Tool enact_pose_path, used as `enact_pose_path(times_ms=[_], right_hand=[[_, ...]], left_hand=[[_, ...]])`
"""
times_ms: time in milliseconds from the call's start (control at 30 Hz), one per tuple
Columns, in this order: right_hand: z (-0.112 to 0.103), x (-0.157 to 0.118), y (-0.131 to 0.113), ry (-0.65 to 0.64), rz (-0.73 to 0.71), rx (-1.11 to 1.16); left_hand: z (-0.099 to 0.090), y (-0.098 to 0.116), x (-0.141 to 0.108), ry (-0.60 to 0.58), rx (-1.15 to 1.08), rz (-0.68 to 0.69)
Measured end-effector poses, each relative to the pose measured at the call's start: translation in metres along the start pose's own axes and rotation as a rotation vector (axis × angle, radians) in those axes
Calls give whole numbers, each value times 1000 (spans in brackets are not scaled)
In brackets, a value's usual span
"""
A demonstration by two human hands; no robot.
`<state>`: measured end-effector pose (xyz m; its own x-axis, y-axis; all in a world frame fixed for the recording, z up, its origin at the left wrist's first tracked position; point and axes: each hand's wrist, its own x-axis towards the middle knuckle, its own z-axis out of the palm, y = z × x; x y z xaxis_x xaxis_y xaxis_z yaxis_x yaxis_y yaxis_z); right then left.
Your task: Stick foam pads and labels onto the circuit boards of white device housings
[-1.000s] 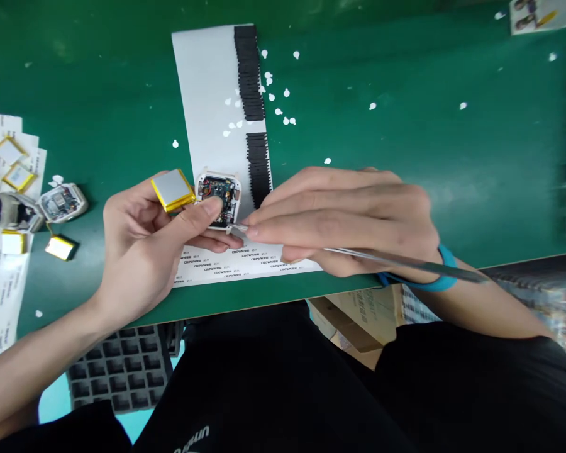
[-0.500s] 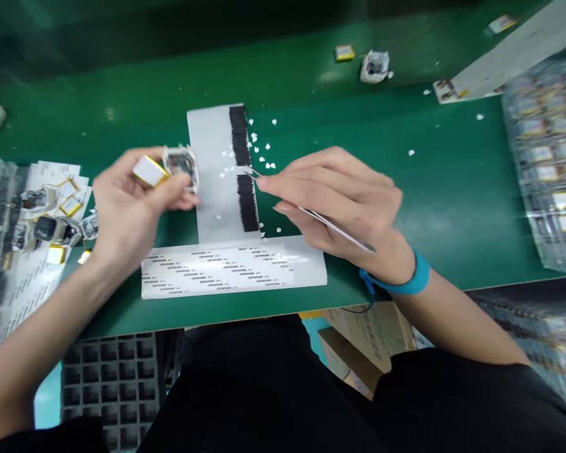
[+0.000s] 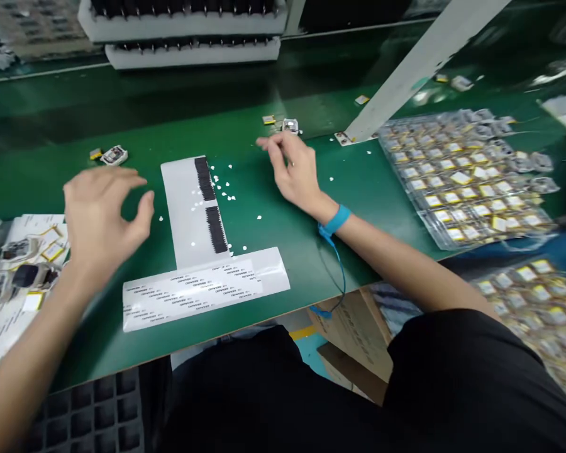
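- Left hand (image 3: pixel 101 217), at the left of the frame and blurred, has fingers and thumb spread wide, with nothing seen between them.
- Right hand (image 3: pixel 297 173), at upper centre, reaches its fingers toward a white plastic device shell (image 3: pixel 290 126); whether they touch it or the hand holds anything, I cannot tell.
- Half a second ago the left hand gripped a shell with its battery and the right pinched thin metal tweezers; now the left has let go and the tweezers cannot be made out.
- At upper left, an opened white shell with exposed insides (image 3: pixel 114 155) lies just beside a small yellow-edged battery (image 3: pixel 95 153). Probably this is the released unit, which suggests work on it is done or paused and hands are between units.
- Compared with the earlier frame, the white sheet with black strips (image 3: pixel 182 214) sits lower and further left, and more of the clear plastic tray of batteries (image 3: pixel 417 202) shows at right.
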<state>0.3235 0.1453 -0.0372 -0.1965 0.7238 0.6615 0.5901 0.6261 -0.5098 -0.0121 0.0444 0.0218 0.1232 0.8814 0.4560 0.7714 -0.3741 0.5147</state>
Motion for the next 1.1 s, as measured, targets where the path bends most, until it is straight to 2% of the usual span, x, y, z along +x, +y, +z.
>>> enact_pose_path(times_ms=[100,200,267,333,400,467,533,600,700,767,833,867,933,1033,1100], right_hand=[[0,30,59,98,162,-244],[8,53,102,172,224,-229],[13,61,115,201,211,-210],[14,62,114,198,210,-205],[13,57,100,173,210,-202],[10,49,71,149,169,-176],[6,39,28,117,62,-96],[0,29,-26,83,-146,31],[-9,8,-101,-72,-498,127],[-8,-6,-130,-172,-732,142],[-5,-17,-141,-185,-871,53],[-3,-20,-142,-216,-902,-6],[0,-24,-142,-170,-875,-43],[3,-25,-139,-46,-776,-20],[5,-25,-139,-29,-723,-14]], left_hand=[[8,19,-27,53,-55,61],[12,23,-36,86,-92,58],[11,19,-39,107,-37,125],[11,14,-41,120,43,229],[12,12,-43,131,93,317],[13,13,-44,157,127,377],[13,19,-44,191,156,415],[10,29,-46,199,139,408],[9,47,-55,123,-62,262],[14,55,-64,48,-288,75],[22,58,-71,-146,-601,-152],[25,60,-73,-194,-729,-272],[28,62,-74,-233,-907,-433],[26,65,-70,-203,-967,-469],[25,66,-67,-187,-928,-462]])
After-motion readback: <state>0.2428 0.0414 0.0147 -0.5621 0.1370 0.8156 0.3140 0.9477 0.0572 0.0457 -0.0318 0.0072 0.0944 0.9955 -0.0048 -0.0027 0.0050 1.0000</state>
